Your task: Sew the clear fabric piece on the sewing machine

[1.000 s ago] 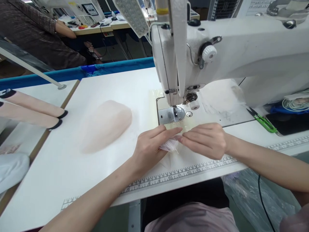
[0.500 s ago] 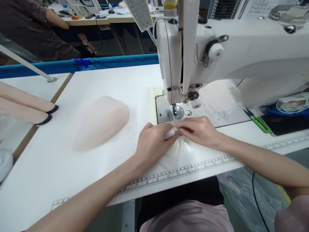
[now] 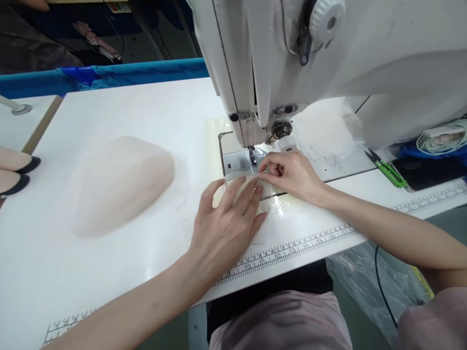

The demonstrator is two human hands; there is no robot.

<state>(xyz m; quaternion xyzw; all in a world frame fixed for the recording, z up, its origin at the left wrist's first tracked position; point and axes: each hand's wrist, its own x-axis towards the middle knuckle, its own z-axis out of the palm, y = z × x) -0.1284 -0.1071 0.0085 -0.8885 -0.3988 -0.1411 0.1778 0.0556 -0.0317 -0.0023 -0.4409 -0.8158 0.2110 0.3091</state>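
Observation:
Fingers spread, my left hand [image 3: 228,218] lies over a small piece of sheer white fabric [image 3: 239,174] in front of the sewing machine [image 3: 251,97]. My right hand [image 3: 292,176] pinches the right end of that fabric with thumb and forefinger, close to the presser foot [image 3: 252,156]. The fabric's edge reaches the metal needle plate [image 3: 235,163]; most of the rest is hidden under my left hand. To the left, a pile of sheer pale pink fabric pieces [image 3: 127,184] lies on the white table [image 3: 175,272].
Green thread snips [image 3: 388,170] and a dark flat object [image 3: 430,170] rest at the right, near a coiled pale cable [image 3: 443,141]. More sheer fabric [image 3: 328,129] lies behind the needle area. A printed ruler [image 3: 284,255] runs along the front edge.
My left hand has gone from pinching the bunched fabric to lying spread over it. The fabric is flatter and nearer the presser foot. My right hand still pinches it. The view has moved closer.

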